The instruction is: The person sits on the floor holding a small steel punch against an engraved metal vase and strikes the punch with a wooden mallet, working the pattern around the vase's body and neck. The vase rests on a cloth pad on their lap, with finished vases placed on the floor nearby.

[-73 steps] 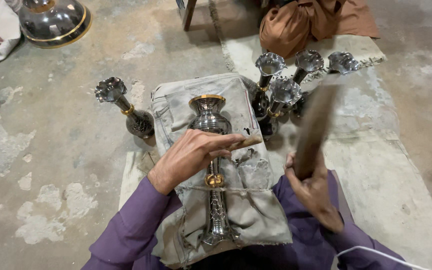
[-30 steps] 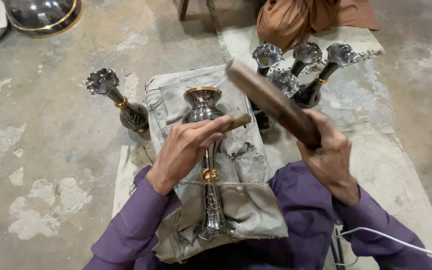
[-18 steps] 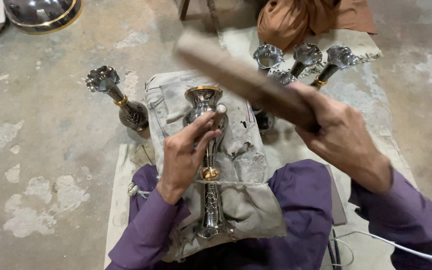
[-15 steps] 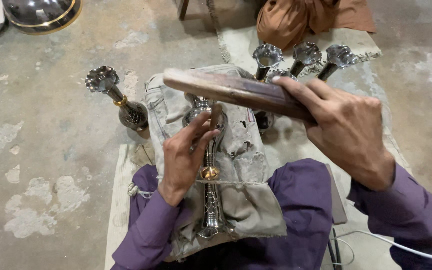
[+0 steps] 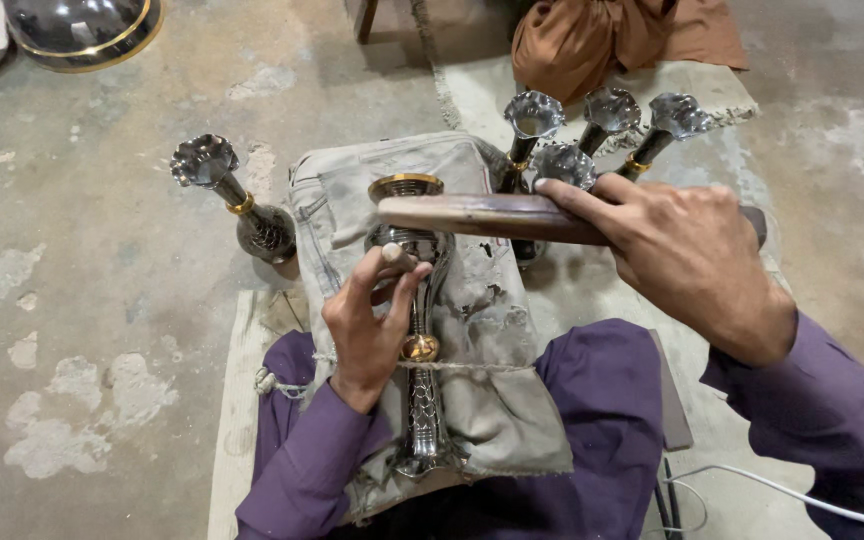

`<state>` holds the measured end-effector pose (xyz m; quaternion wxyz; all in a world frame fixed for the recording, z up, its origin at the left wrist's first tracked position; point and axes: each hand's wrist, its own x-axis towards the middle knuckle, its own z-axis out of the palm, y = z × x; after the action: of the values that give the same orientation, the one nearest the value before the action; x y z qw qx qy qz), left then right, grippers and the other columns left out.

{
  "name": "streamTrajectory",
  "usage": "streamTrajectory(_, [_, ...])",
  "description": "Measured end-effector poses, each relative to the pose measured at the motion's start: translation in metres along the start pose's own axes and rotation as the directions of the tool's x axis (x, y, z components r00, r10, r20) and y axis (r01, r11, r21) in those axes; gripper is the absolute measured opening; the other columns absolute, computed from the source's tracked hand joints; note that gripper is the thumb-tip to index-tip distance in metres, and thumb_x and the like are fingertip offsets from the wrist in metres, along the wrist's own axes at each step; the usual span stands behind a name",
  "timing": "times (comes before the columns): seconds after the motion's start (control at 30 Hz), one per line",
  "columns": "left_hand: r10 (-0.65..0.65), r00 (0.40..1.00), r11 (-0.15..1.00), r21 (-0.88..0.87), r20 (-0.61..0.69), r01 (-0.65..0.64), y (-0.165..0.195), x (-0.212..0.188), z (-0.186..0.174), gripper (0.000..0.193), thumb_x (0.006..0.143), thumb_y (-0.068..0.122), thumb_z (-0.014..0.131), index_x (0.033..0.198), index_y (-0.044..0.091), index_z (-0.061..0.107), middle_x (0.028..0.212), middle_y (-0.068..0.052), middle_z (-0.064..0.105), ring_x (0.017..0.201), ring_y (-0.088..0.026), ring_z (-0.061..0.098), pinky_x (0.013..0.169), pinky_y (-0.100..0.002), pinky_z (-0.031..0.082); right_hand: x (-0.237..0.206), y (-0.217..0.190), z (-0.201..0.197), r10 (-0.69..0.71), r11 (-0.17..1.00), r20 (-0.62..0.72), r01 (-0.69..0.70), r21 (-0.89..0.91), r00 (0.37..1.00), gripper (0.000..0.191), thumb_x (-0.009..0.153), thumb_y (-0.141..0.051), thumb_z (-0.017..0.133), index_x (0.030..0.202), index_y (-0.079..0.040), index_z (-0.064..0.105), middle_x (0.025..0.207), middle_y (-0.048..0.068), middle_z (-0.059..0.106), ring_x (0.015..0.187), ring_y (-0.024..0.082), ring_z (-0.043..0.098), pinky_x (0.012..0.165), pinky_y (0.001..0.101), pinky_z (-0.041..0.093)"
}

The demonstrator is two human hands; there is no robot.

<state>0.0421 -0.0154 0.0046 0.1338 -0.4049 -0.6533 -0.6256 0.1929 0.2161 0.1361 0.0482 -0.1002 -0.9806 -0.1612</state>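
A silver vase [image 5: 418,330] with gold bands lies lengthwise on a grey cloth pad [image 5: 492,300] across my lap, its mouth pointing away. My left hand [image 5: 372,325] grips the vase's neck, with a small peg pinched upright between thumb and fingers. My right hand [image 5: 687,260] holds a flat wooden stick [image 5: 482,215] level above the vase's mouth, close to the peg.
A single flared metal vase [image 5: 232,200] stands on the concrete floor at left. Several more vases [image 5: 592,125] stand grouped behind the pad. A large dark metal bowl [image 5: 82,30] sits top left, brown cloth [image 5: 612,40] top right. A white cable [image 5: 782,490] runs bottom right.
My right hand swung the wooden stick from upright at the right down to level over the vase's mouth. My left hand shifted from lying across the vase to gripping its neck with the peg.
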Motion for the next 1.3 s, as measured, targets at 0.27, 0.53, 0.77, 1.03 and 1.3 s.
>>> streamTrajectory(0.27, [0.061, 0.998, 0.996, 0.063, -0.007, -0.06, -0.01, -0.009, 0.001, 0.042, 0.097, 0.001, 0.077, 0.131, 0.007, 0.054, 0.106, -0.011, 0.077, 0.096, -0.018, 0.079, 0.082, -0.03, 0.067, 0.001, -0.006, -0.033, -0.095, 0.759, -0.465, 0.366, 0.538, 0.88, 0.049, 0.1, -0.019, 0.066, 0.146, -0.024, 0.052, 0.11, 0.002, 0.07, 0.08, 0.014, 0.068, 0.068, 0.03, 0.057])
streamTrajectory(0.53, [0.04, 0.999, 0.99, 0.139, -0.002, -0.039, -0.01, -0.01, -0.001, 0.036, 0.095, 0.002, 0.08, 0.124, 0.006, 0.059, 0.104, -0.012, 0.078, 0.093, -0.02, 0.08, 0.081, -0.031, 0.066, 0.003, -0.025, -0.045, -0.131, 0.978, -0.316, 0.175, 0.114, 0.94, 0.048, 0.093, -0.017, 0.074, 0.139, -0.029, 0.067, 0.087, -0.004, 0.07, 0.063, 0.014, 0.063, 0.054, 0.032, 0.051])
streamTrajectory(0.77, [0.028, 0.998, 0.998, 0.063, 0.058, -0.031, -0.005, 0.002, -0.002, 0.044, 0.096, 0.0, 0.076, 0.134, 0.006, 0.056, 0.108, -0.013, 0.078, 0.101, -0.021, 0.079, 0.086, -0.03, 0.068, 0.004, -0.023, -0.036, -0.024, 0.724, -0.432, 0.314, 0.615, 0.901, 0.046, 0.099, -0.016, 0.066, 0.143, -0.017, 0.054, 0.106, 0.0, 0.068, 0.078, 0.012, 0.066, 0.066, 0.0298, 0.057])
streamTrajectory(1.03, [0.004, 0.986, 0.992, 0.127, 0.164, -0.025, 0.001, 0.013, -0.006, 0.041, 0.094, 0.005, 0.078, 0.131, 0.007, 0.06, 0.106, -0.013, 0.078, 0.098, -0.02, 0.08, 0.081, -0.031, 0.066, 0.0, -0.015, -0.015, 0.011, 0.866, -0.305, 0.143, 0.479, 0.952, 0.05, 0.09, -0.013, 0.07, 0.139, -0.016, 0.06, 0.106, 0.005, 0.075, 0.073, 0.019, 0.072, 0.062, 0.0348, 0.059])
streamTrajectory(1.3, [0.056, 0.953, 0.991, 0.097, 0.296, -0.089, 0.013, 0.032, -0.015, 0.041, 0.096, 0.008, 0.074, 0.135, 0.006, 0.064, 0.113, -0.015, 0.077, 0.1, -0.023, 0.079, 0.083, -0.035, 0.064, -0.012, -0.021, 0.01, 0.199, 0.736, -0.262, 0.032, 0.676, 0.944, 0.049, 0.088, -0.011, 0.073, 0.135, -0.015, 0.057, 0.099, 0.007, 0.071, 0.077, 0.022, 0.071, 0.065, 0.0371, 0.056])
